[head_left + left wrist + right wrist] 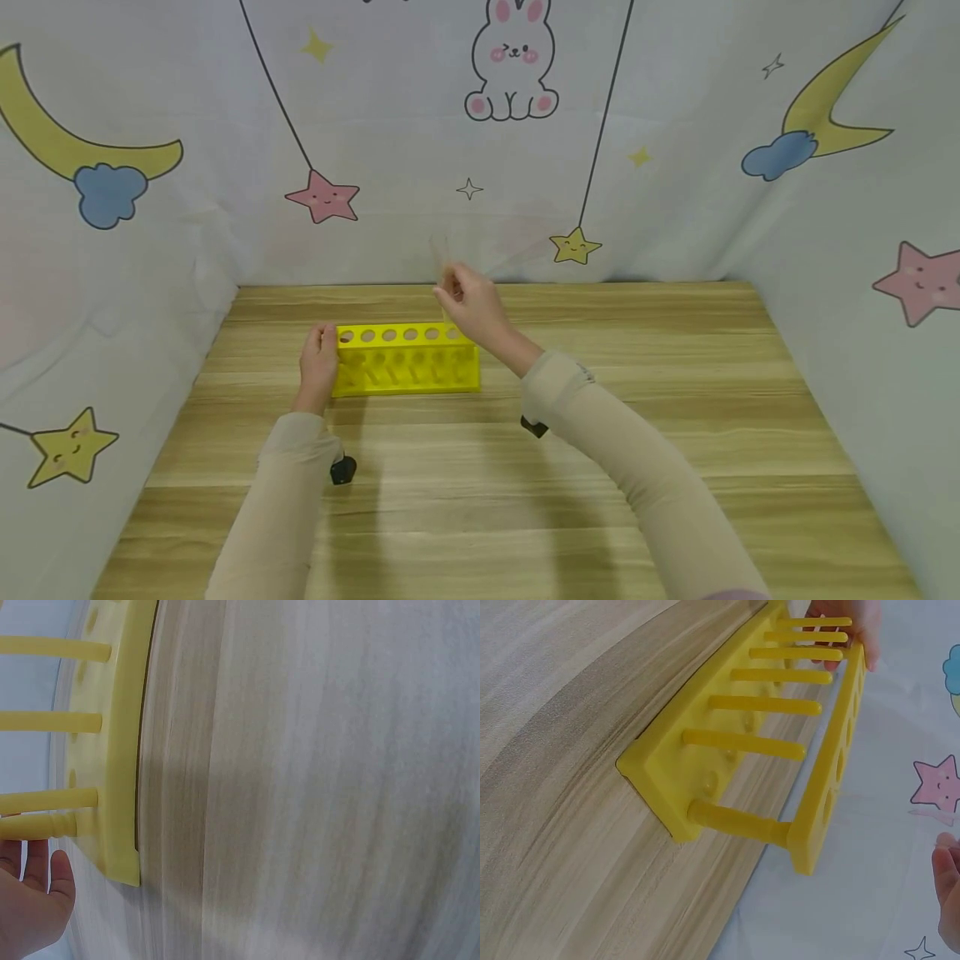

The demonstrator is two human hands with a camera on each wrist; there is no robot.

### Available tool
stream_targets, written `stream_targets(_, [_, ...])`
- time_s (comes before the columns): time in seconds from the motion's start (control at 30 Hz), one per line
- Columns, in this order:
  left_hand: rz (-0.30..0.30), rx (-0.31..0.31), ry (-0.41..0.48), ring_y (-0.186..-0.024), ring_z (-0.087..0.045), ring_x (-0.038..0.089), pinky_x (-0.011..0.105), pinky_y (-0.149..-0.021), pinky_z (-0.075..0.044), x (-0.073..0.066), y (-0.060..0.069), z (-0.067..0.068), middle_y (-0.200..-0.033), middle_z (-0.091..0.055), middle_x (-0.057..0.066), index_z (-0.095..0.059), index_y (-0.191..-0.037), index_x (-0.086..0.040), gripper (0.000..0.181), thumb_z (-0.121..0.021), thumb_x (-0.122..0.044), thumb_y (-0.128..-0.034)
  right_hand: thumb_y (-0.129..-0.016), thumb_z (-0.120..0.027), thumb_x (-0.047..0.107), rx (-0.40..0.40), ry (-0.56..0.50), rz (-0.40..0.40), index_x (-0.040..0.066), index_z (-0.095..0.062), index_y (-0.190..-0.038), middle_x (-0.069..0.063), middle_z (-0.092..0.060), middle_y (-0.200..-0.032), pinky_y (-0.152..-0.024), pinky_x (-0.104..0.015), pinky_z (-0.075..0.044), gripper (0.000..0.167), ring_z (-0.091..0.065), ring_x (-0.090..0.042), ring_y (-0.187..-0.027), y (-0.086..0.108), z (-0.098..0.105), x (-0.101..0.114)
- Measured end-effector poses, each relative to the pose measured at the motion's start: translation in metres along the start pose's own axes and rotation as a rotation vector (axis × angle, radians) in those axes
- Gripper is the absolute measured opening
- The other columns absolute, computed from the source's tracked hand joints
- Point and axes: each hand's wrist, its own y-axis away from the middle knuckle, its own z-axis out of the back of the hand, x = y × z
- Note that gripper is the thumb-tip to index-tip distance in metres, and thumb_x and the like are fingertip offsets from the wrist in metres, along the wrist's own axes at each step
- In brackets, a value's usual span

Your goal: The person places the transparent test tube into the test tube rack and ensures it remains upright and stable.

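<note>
A yellow test tube rack (406, 388) stands upright on the table, with a row of round holes along its top bar and several pegs at the back. My left hand (318, 367) holds the rack's left end; in the left wrist view its fingers (63, 881) are at the end post. Above the rack's right end, my right hand (477, 310) pinches a slim clear test tube (439, 248), faint against the white cloth. Only part of that hand (949, 892) shows at the edge of the right wrist view. The tube's lower part is hard to make out.
The wood-patterned table (465, 517) extends around the rack. White cloth walls (405, 150) printed with stars, moons and a rabbit enclose its back and sides. Dark wrist devices (343, 470) show by both sleeves.
</note>
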Motion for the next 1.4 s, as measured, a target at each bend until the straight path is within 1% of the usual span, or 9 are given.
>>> stream_targets(0.23, [-0.008,-0.008,0.005,-0.091,-0.037,0.021,0.028,-0.077,-0.031,0.0,0.001,0.0,-0.115,-0.044,0.013,-0.038,-0.119,-0.007,0.052,-0.019,-0.048,-0.0933,-0.087,-0.055,0.015,-0.005,0.025,0.0,0.005,-0.049,-0.085,-0.004,-0.049,-0.071,-0.059,-0.018,-0.042,0.012,-0.049,-0.012,-0.065,0.003,-0.005,-0.004])
stream_targets(0.4, [-0.01,-0.005,0.002,-0.089,-0.036,0.02,0.028,-0.075,-0.031,-0.001,0.002,0.0,-0.113,-0.044,0.012,-0.039,-0.119,-0.007,0.051,-0.019,-0.047,-0.0936,-0.087,-0.055,0.016,0.007,0.032,-0.016,0.006,-0.047,-0.084,-0.004,-0.048,-0.07,-0.058,-0.019,-0.04,0.014,-0.047,-0.013,-0.064,0.005,-0.006,-0.005])
stream_targets(0.57, [-0.02,-0.008,-0.004,-0.088,-0.037,0.02,0.028,-0.075,-0.031,-0.001,0.002,0.0,-0.113,-0.045,0.014,-0.039,-0.12,-0.006,0.051,-0.02,-0.046,-0.094,-0.087,-0.056,0.017,0.006,0.037,-0.025,0.006,-0.047,-0.084,-0.004,-0.049,-0.07,-0.058,-0.019,-0.041,0.014,-0.048,-0.012,-0.064,0.006,-0.008,-0.007])
stream_targets(0.83, [-0.014,-0.016,-0.001,-0.094,-0.039,0.022,0.03,-0.079,-0.032,-0.001,0.002,0.001,-0.117,-0.046,0.015,-0.039,-0.121,-0.006,0.05,-0.021,-0.044,-0.0947,-0.086,-0.056,0.015,-0.002,0.049,-0.023,0.006,-0.047,-0.081,-0.004,-0.047,-0.068,-0.057,-0.019,-0.04,0.014,-0.046,-0.012,-0.062,0.008,-0.011,-0.01])
stream_targets(1.13, [-0.011,-0.002,0.017,-0.095,-0.038,0.023,0.03,-0.079,-0.032,-0.001,0.002,0.0,-0.118,-0.046,0.015,-0.039,-0.122,-0.007,0.051,-0.021,-0.046,-0.094,-0.087,-0.054,0.015,0.023,0.027,-0.033,0.006,-0.047,-0.082,-0.004,-0.046,-0.067,-0.057,-0.019,-0.038,0.013,-0.044,-0.013,-0.062,0.012,-0.013,-0.014])
stream_targets(1.4, [-0.008,-0.003,0.017,-0.105,-0.037,0.026,0.037,-0.089,-0.031,-0.001,0.002,0.001,-0.122,-0.044,0.015,-0.038,-0.123,-0.007,0.052,-0.021,-0.047,-0.0937,-0.088,-0.054,0.016,0.037,0.024,-0.044,0.007,-0.046,-0.082,-0.003,-0.044,-0.067,-0.057,-0.02,-0.037,0.013,-0.043,-0.012,-0.06,0.015,-0.014,-0.016])
